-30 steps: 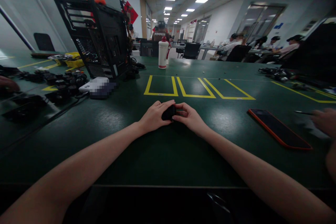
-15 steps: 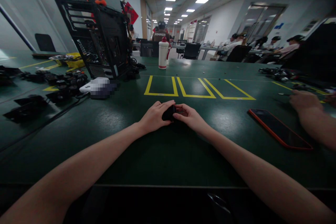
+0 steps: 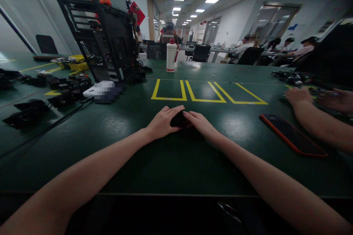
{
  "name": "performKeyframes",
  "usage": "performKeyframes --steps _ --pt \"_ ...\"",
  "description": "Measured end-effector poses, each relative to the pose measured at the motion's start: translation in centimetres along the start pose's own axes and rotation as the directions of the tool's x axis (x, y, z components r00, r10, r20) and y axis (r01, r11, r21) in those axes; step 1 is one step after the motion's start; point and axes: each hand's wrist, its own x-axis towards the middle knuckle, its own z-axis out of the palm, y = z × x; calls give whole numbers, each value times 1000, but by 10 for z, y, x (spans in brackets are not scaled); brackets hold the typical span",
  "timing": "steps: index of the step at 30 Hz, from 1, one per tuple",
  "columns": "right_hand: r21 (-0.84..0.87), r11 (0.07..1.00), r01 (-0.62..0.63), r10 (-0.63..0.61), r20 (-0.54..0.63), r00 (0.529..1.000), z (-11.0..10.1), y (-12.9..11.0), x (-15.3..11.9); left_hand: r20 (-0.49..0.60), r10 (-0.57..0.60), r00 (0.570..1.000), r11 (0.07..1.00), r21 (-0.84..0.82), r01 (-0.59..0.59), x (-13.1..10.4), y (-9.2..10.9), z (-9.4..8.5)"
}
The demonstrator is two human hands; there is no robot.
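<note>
The dark green surface (image 3: 176,169) is stretching from its near edge, where the person is sitting, to a far edge opening onto the room. Towards its far left corner an open computer case (image 3: 121,44) is standing, set well back, presumably so its bulk is leaving the front free for close work. In front of it and further left, black parts (image 3: 63,88) are lying in a loose heap, perhaps pooled on that side for easy reach. Yellow outlines (image 3: 168,99) are marking off the middle, maybe for setting things out in order. A white bottle (image 3: 171,57) is standing upright near the far edge, probably out of elbow range. On the right, an orange-edged phone (image 3: 292,134) is lying flat and slanting, just short of a co-worker's hand (image 3: 299,95). Both of the person's hands are meeting midway between the outlines and the near edge, around a small black object (image 3: 178,119). The left hand (image 3: 162,123) is cupping its left side, fingers over the top and thumb below, seemingly steadying it; the right hand (image 3: 201,125) is pinching its right end, apparently for finer handling. Some fingertips are hiding behind it, so I am not managing to tell whether it is touching the surface.
</note>
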Motion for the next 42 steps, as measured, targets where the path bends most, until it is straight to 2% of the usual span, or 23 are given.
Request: performKeyframes --steps 3,7,10,15,20,25,30,34,38,42 --pt "16 999 34 -33 -45 998 2 3 0 0 -2 1000 1000 -3 2 0 0 0" --pt "58 969 239 -228 -151 962 2 6 2 -11 -4 1000 1000 -8 4 0 0 0" --pt "68 950 306 -296 -125 947 2 4 2 -14 -10 1000 1000 -10 10 0 0 0" --pt "41 955 294 -292 -48 955 -1 1 -2 -6 -15 1000 1000 -17 14 0 0 0" --pt "-17 972 234 -232 93 968 -6 4 -5 -5 -18 1000 1000 -25 17 -1 0 0" --pt "-171 971 166 -156 68 985 -10 4 -2 7 -17 1000 1000 -16 17 -1 0 0" --pt "-209 970 124 -113 64 992 -9 4 0 -8 -21 1000 1000 -13 21 -1 0 1" --pt "-117 982 149 -148 19 989 -5 8 1 -12 -15 1000 1000 -19 15 -1 -1 1" --pt "-14 968 252 -253 -41 967 -2 7 2 -5 -11 1000 1000 -21 11 -1 0 0" --pt "-2 964 266 -266 -13 964 -3 3 -1 -6 -18 1000 1000 -26 18 0 0 -1"
